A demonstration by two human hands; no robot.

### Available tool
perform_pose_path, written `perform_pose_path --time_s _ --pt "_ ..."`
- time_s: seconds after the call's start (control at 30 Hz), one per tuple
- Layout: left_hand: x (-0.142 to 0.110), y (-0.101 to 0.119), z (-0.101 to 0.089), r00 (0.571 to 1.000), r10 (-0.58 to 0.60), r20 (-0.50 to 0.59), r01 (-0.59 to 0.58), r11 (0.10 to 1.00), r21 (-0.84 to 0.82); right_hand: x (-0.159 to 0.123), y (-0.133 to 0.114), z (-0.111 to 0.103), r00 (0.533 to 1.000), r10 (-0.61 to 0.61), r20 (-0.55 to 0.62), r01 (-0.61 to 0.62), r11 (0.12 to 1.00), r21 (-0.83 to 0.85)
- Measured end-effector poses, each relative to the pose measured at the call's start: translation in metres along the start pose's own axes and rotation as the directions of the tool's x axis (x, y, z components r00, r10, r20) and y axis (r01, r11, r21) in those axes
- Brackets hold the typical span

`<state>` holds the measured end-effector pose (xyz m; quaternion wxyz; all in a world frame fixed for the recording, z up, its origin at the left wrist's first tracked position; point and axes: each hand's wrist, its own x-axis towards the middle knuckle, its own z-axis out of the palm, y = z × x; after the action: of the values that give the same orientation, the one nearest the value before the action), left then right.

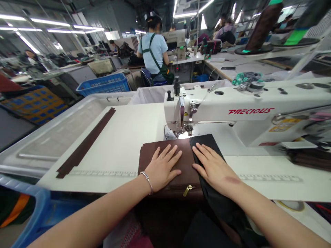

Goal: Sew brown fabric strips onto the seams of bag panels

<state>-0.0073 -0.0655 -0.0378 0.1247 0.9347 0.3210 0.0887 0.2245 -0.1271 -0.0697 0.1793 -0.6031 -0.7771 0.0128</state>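
Observation:
A brown leather-like panel lies on the sewing table, its far edge at the needle and presser foot of a white sewing machine. My left hand rests flat on the panel with fingers spread. My right hand lies flat with fingers stretched, over the black fabric along the panel's right side. A gold zipper pull hangs near the panel's front edge, below the hands. The black fabric drops over the table edge towards my lap.
A long dark brown strip lies on the left of the white tabletop. Brown pieces are stacked at the right. Blue crates stand beyond. A person in a green apron sits ahead, facing away.

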Motion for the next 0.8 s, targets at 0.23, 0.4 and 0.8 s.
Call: perform_pose_path --time_s 0.23,0.4,0.8 --pt "-0.006 -0.02 0.0 0.991 0.08 0.107 -0.094 0.987 0.131 0.026 -0.014 0.003 0.996 -0.026 0.088 0.038 0.991 -0.13" --pt "-0.006 -0.041 -0.005 0.997 -0.075 -0.012 0.076 0.986 0.151 0.006 0.021 -0.002 0.995 0.018 0.097 0.004 0.975 -0.22" --pt "0.033 -0.006 0.014 0.997 0.057 -0.05 -0.04 0.952 0.303 -0.037 0.097 -0.022 0.997 0.021 0.078 -0.001 0.969 -0.248"
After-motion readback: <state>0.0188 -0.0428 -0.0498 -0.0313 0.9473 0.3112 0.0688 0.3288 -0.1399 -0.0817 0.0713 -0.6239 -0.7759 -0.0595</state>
